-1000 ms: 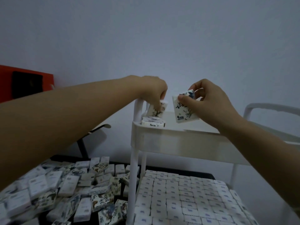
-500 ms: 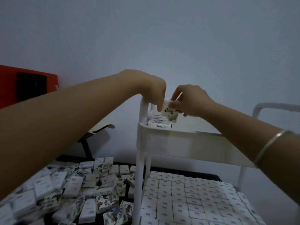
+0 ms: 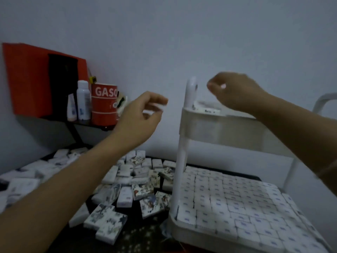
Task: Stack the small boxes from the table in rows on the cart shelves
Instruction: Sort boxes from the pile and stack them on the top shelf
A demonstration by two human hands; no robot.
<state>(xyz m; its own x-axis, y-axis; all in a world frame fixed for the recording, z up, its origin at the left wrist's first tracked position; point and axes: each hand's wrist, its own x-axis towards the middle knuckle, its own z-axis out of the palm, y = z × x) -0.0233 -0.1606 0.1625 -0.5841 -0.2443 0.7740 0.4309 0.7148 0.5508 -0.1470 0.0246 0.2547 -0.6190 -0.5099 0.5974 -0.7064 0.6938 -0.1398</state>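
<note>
A white cart has a top shelf (image 3: 218,125) holding a few small boxes (image 3: 206,109) in its near-left corner. The lower shelf (image 3: 191,232) is packed with tidy rows of boxes (image 3: 228,198). Loose patterned and white boxes (image 3: 127,179) lie heaped on the dark table to the left. My left hand (image 3: 142,114) hangs in the air left of the cart post, fingers loosely curled, holding nothing. Above the top shelf's boxes hovers my right hand (image 3: 235,92), blurred, fingers relaxed and apart from the boxes.
The cart's white corner post (image 3: 182,152) rises between my hands. A cart handle (image 3: 324,101) curves at the right. On a small wall shelf at the left stand two bottles (image 3: 83,101) and a red can (image 3: 104,105), with a red board (image 3: 27,79) behind them.
Both hands have let go of the boxes on the top shelf. My left hand has pulled back to the left of the post and my right hand has lifted. The view has swung left.
</note>
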